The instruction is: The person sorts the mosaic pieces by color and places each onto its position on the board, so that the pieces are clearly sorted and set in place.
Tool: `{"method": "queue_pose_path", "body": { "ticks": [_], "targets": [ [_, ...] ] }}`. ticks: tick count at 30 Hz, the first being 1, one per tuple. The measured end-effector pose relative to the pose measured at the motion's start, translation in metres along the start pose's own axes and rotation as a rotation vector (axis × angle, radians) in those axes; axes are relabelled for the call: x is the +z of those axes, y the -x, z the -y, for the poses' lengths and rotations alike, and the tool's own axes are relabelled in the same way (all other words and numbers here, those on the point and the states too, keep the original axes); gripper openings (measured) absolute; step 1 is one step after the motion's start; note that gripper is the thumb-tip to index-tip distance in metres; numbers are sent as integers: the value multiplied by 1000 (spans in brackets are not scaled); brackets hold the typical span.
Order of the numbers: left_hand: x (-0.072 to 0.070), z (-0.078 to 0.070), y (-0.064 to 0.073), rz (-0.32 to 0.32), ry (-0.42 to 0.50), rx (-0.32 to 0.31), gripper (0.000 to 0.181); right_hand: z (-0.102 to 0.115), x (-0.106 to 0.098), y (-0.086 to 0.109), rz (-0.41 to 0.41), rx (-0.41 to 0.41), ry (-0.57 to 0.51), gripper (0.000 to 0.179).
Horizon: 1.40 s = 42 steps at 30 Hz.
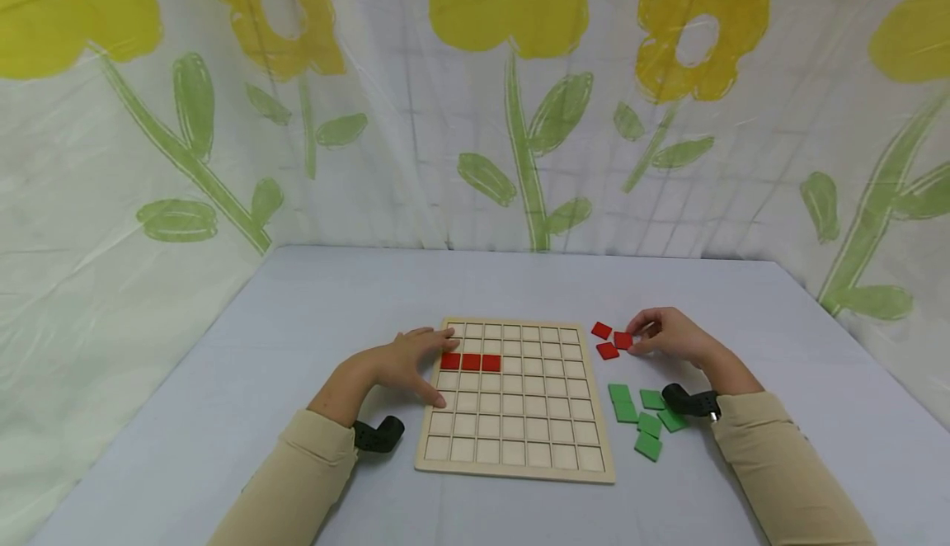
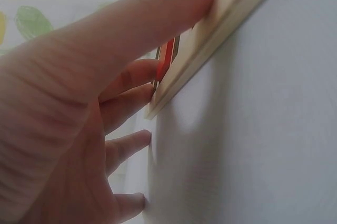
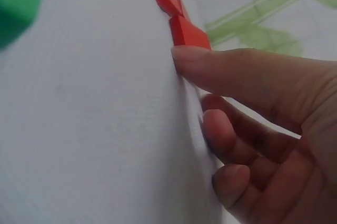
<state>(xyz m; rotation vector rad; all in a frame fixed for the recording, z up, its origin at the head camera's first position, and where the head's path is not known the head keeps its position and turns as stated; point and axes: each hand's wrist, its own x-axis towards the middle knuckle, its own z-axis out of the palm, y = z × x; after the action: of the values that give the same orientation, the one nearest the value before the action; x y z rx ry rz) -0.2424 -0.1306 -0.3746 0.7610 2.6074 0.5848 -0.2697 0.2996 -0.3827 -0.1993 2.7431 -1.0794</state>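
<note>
A wooden grid board (image 1: 515, 477) lies flat on the table, with three red square tiles (image 1: 471, 362) side by side in its third row from the back, starting at the left edge. My left hand (image 1: 401, 362) rests on the board's left side, fingers and thumb spread; in the left wrist view the thumb lies over the frame. Right of the board, my right hand (image 1: 677, 340) pinches a loose red tile (image 1: 623, 341) between thumb and fingers. The right wrist view shows the thumb (image 3: 202, 66) against that tile, the index fingertip partly hidden. Two other red tiles (image 1: 602, 331) lie beside it.
Several green square tiles (image 1: 649, 425) lie loosely right of the board, near my right wrist. A black wrist strap (image 1: 690, 402) sits on each arm. Behind the white table (image 1: 356, 282) hangs a flower-patterned curtain (image 1: 386, 191).
</note>
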Motion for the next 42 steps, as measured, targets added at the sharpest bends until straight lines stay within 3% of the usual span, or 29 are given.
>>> {"method": "queue_pose_path", "body": {
  "ticks": [11, 18, 28, 42],
  "targets": [
    [0, 0, 0, 0, -4, -8, 88, -1, -1, 1, 22, -52, -30, 33],
    [0, -1, 1, -6, 1, -6, 88, -8, -3, -2, 14, -10, -47, 27],
    [1, 0, 1, -5, 4, -4, 89, -3, -9, 5, 43, 15, -133, 34],
    [0, 2, 1, 1, 9, 8, 88, -6, -9, 2, 70, 48, -148, 37]
  ]
}}
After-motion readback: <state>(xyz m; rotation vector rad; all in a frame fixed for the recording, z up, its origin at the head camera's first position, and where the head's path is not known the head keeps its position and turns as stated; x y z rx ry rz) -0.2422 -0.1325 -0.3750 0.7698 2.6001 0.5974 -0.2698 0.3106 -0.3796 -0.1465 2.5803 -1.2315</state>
